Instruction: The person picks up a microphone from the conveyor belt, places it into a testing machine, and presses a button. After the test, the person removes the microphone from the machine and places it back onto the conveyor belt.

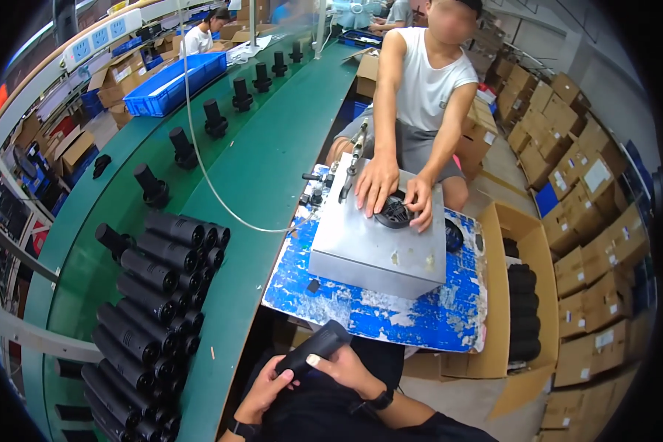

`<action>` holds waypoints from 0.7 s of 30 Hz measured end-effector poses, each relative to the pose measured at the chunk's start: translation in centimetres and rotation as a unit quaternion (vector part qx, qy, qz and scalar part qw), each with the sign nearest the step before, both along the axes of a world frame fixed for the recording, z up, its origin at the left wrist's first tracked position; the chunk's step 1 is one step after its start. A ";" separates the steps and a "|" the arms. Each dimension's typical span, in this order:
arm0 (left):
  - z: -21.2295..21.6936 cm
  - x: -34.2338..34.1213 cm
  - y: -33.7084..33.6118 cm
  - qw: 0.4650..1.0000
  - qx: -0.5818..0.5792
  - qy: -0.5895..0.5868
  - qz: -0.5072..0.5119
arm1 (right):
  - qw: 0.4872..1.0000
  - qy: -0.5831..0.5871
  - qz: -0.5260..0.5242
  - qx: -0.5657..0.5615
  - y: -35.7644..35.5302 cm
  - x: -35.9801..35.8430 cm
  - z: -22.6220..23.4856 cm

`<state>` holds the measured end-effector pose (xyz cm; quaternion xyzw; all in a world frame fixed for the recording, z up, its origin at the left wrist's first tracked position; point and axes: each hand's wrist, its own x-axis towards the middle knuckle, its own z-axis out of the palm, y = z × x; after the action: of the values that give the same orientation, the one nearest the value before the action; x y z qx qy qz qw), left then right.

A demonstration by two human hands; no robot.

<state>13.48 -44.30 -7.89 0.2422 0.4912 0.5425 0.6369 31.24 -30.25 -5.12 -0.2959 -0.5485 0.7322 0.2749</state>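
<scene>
A black cylinder (318,344) lies tilted across my lap, its far end pointing up and to the right. My left hand (267,389) is wrapped round its lower end. My right hand (344,370) grips its side, the thumb lying on top near the middle. Both hands are closed on this one cylinder, and their undersides are hidden. Beyond it, on a blue, paint-worn table (353,317), stands a grey metal box (368,258). A co-worker's two hands rest on a round black part (395,211) on top of that box.
Many similar black cylinders (144,324) are stacked on the green bench (236,272) at left. Upright black parts (182,147) stand in a row beyond, near a blue bin (173,85). A thin hose (212,188) hangs across. An open carton (497,295) holds black cylinders at right.
</scene>
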 end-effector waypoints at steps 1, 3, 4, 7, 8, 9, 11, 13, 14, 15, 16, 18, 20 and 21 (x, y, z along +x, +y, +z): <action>0.1 0.1 -0.1 1.000 -0.004 0.001 0.023 | 1.000 -0.005 0.007 0.003 0.0 -0.2 0.1; 0.2 0.2 0.2 0.999 0.000 -0.009 0.032 | 0.999 -0.013 0.028 -0.013 0.8 -0.4 0.5; 0.2 0.2 0.5 0.999 0.005 -0.019 0.044 | 0.998 -0.021 0.052 -0.029 1.6 -0.8 0.9; 0.4 0.0 1.0 0.998 0.010 -0.024 0.055 | 0.996 -0.027 0.077 -0.039 2.5 -1.2 1.6; 0.4 -0.2 1.2 0.998 0.010 -0.019 0.055 | 0.996 -0.028 0.078 -0.033 2.6 -1.2 1.8; 0.4 -0.3 1.3 0.998 0.010 -0.015 0.056 | 0.996 -0.028 0.080 -0.028 2.7 -1.3 1.8; 0.7 -0.1 1.5 0.999 0.006 -0.013 0.051 | 0.998 -0.021 0.059 -0.014 2.6 -1.1 1.4; 0.9 0.2 1.7 0.999 -0.002 -0.013 0.045 | 1.000 -0.009 0.020 0.011 2.3 -0.8 0.7; 0.8 0.3 1.7 0.999 -0.003 -0.012 0.044 | 1.000 -0.009 0.018 0.010 2.3 -0.7 0.5; 0.5 0.4 1.7 0.999 -0.008 -0.013 0.043 | 1.000 -0.007 0.017 0.001 2.3 -0.6 0.3; 0.4 0.6 1.6 0.999 -0.013 -0.015 0.041 | 1.000 -0.006 0.016 -0.009 2.2 -0.4 0.1; 0.1 0.7 1.6 0.999 -0.020 -0.018 0.038 | 1.000 -0.006 0.013 -0.020 2.2 -0.1 0.0; 0.2 0.9 1.7 0.999 -0.023 -0.020 0.038 | 0.999 -0.022 0.024 -0.025 2.4 0.1 0.3; 0.2 0.9 1.7 0.999 -0.024 -0.020 0.038 | 0.999 -0.030 0.030 -0.027 2.5 0.2 0.3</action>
<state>14.41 -42.62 -7.69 0.1975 0.4999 0.5592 0.6312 31.43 -27.80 -4.79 -0.3083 -0.5450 0.7455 0.2285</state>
